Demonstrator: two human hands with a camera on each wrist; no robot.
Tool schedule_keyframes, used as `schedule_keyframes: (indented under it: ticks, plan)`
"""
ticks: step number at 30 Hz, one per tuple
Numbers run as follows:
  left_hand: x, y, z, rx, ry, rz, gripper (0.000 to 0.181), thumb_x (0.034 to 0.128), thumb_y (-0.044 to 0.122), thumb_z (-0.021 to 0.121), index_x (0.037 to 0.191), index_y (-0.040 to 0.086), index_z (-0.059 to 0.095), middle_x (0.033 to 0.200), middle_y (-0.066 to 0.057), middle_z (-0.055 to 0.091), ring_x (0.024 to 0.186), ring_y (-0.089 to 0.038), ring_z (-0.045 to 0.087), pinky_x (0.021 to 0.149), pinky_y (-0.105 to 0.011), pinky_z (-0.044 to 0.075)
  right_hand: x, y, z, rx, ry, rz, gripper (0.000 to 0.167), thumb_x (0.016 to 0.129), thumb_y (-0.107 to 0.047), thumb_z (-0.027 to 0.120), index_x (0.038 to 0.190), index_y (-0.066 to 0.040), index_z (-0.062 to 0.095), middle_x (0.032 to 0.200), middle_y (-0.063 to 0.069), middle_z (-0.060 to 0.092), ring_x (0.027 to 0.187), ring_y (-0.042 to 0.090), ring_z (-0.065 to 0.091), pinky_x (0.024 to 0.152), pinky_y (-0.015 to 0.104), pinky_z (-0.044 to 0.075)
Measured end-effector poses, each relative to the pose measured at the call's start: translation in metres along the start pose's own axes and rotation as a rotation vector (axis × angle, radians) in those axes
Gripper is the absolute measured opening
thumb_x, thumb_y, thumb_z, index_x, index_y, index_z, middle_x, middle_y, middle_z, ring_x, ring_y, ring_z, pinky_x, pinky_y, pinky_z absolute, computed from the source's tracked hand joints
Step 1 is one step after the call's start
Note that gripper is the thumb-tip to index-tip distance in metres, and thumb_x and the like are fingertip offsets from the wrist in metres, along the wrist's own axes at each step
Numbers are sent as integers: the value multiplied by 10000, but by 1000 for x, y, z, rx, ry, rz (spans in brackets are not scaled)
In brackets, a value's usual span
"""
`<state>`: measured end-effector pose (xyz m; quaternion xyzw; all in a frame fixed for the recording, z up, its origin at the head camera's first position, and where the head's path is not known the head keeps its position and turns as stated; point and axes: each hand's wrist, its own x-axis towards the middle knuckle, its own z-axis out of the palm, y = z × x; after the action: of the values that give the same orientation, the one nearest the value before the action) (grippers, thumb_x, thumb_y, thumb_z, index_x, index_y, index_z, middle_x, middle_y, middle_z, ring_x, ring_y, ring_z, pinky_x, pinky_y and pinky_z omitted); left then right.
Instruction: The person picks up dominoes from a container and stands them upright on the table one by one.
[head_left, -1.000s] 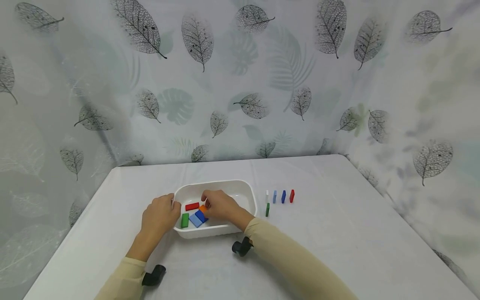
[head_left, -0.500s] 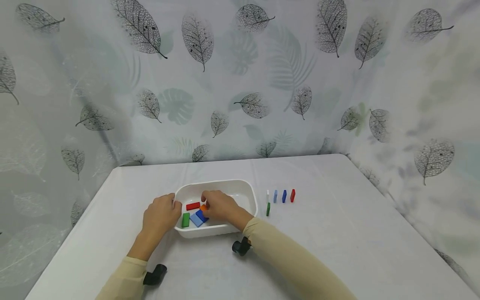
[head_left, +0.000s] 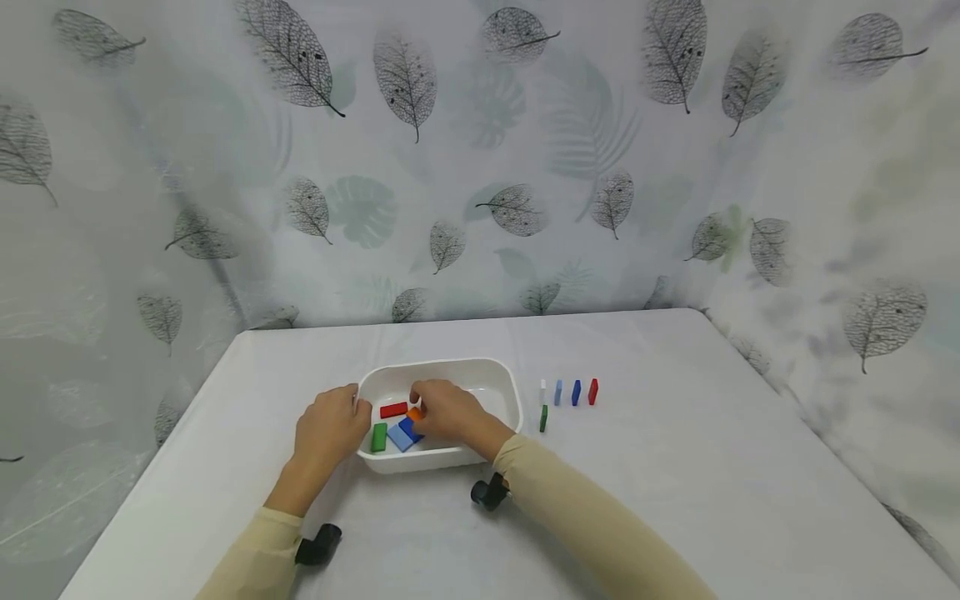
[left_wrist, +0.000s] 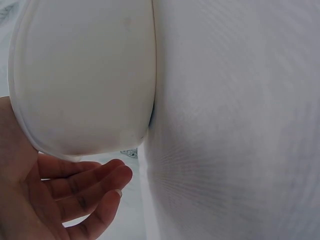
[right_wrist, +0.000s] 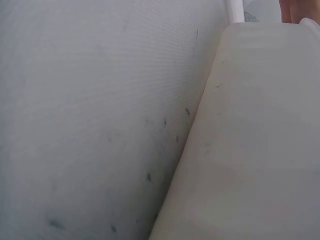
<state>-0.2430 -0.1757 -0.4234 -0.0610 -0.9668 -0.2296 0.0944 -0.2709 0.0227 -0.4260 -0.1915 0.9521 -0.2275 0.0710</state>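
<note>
In the head view, my left hand (head_left: 330, 427) grips the left end of a white plastic tray (head_left: 501, 408). The left wrist view shows its fingers (left_wrist: 82, 187) bent beside the tray's outer wall; the thumb is hidden. My right hand (head_left: 450, 412) reaches into the tray, thumb and fingertips around an orange block (head_left: 414, 413), which they partly cover. Close by lie a dark blue block (head_left: 409, 428), a light blue block (head_left: 400, 437), a green block (head_left: 379, 437) and a red block (head_left: 393, 410). The right wrist view mostly shows the tray's outer wall (right_wrist: 250, 130).
Right of the tray, a white block (head_left: 543, 391), a light blue one (head_left: 558, 392), a dark blue one (head_left: 576, 392) and a red one (head_left: 593, 391) stand on edge in a row. A green one (head_left: 543, 418) stands in front. Leaf-patterned curtains (head_left: 465, 167) surround the white table (head_left: 712, 467).
The whole head view has shifted slightly, so everything appears a little further right. Both hands keep their places at the tray, and the blocks have not visibly moved.
</note>
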Motion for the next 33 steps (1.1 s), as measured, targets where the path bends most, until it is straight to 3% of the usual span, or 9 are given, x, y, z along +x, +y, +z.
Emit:
schedule_keyframes:
  ticks: [5, 10, 15, 24, 28, 33]
  plan:
    - [-1, 1, -1, 14, 1, -4, 441, 987, 176, 546, 1302, -122, 626, 1208, -311, 674, 853, -371, 692, 749, -528, 604, 1, 2, 1, -24, 3, -26, 298, 892, -147, 796, 1170, -122, 692, 951, -24, 625, 874, 140, 568, 790, 273, 524]
    - [-1, 0, 0, 15, 8, -2, 436, 987, 176, 547, 1297, -118, 632, 1198, -308, 679, 852, -379, 695, 741, -531, 604, 1, 2, 1, -66, -6, -25, 352, 874, -156, 808, 1203, -126, 686, 962, -22, 617, 871, 133, 560, 786, 273, 524]
    - [0, -1, 0, 15, 15, 0, 427, 989, 177, 543, 1285, -117, 637, 1180, -307, 685, 830, -369, 690, 729, -529, 606, 0, 0, 1, -172, -4, -8, 377, 879, -197, 819, 1227, -128, 689, 986, -16, 617, 870, 125, 552, 779, 295, 540]
    - [2, 1, 1, 6, 11, -1, 371, 985, 173, 547, 1204, -100, 668, 1045, -266, 715, 687, -287, 621, 594, -411, 590, -1, 1, 1, -267, 35, 18, 121, 905, -204, 791, 973, -118, 739, 812, -36, 583, 764, 127, 547, 675, 259, 506]
    - [0, 1, 0, 15, 10, -14, 345, 984, 169, 551, 1173, -93, 673, 1017, -255, 714, 693, -291, 621, 598, -418, 591, -2, 1, 1, -234, 48, 14, 126, 890, -201, 792, 902, -109, 707, 762, -25, 579, 717, 138, 547, 634, 264, 482]
    - [-1, 2, -1, 16, 5, -16, 402, 986, 167, 551, 1255, -116, 645, 1151, -302, 692, 788, -335, 663, 699, -494, 612, -2, 5, 0, -75, 62, 26, 154, 867, -179, 804, 848, -105, 669, 733, -20, 596, 690, 145, 546, 619, 255, 459]
